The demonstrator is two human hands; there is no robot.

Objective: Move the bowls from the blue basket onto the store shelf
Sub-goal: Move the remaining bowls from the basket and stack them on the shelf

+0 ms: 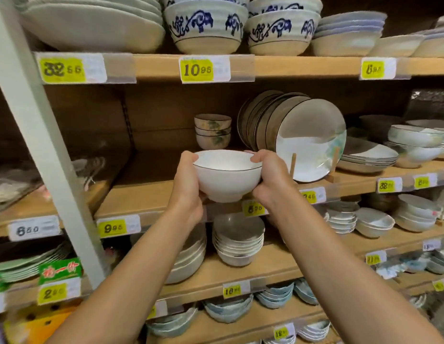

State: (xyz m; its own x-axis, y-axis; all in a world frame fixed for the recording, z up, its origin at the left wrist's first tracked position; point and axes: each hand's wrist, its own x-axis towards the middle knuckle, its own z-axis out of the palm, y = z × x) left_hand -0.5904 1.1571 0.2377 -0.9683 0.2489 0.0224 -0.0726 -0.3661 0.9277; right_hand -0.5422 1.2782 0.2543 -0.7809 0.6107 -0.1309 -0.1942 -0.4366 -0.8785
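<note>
A white bowl point(226, 177) with a thin dark rim hangs upright in the air just in front of the middle wooden shelf point(141, 194). My left hand point(187, 189) grips its left side, thumb on the rim. My right hand point(270, 180) grips its right side the same way. Behind the bowl, at the back of that shelf, stands a short stack of small patterned bowls point(213, 131). The blue basket is out of view.
Upright plates point(305, 140) lean on a wooden stand right of the bowl. Big blue-patterned bowls point(206, 23) fill the shelf above; stacked bowls point(238, 240) sit below. A pale metal post point(37, 135) slants on the left. Bare shelf board lies left of the held bowl.
</note>
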